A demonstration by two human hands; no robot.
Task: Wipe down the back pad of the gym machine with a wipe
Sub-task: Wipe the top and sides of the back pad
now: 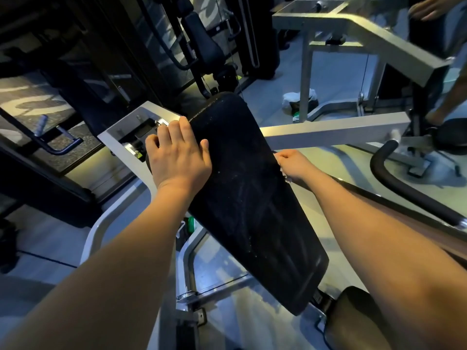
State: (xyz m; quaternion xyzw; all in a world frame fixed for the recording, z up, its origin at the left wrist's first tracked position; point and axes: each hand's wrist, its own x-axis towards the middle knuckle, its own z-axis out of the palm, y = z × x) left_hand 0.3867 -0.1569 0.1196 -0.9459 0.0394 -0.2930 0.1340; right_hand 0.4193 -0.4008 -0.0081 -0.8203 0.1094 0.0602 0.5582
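The black back pad (247, 198) of the gym machine tilts through the middle of the view, with pale wipe streaks and small white flecks on its surface. My left hand (177, 155) lies on the pad's upper left edge, thumb on the face and fingers over the side. At the pad's right edge my right hand (293, 164) grips a small white wipe (284, 174), of which only a frayed bit shows under the palm.
Grey frame bars (328, 131) run behind and under the pad. A black curved handle (384, 170) is at the right, and a dark seat (353, 322) sits at lower right. On the floor behind lies a white bag (298, 99). Another person's hand (427, 8) shows at top right.
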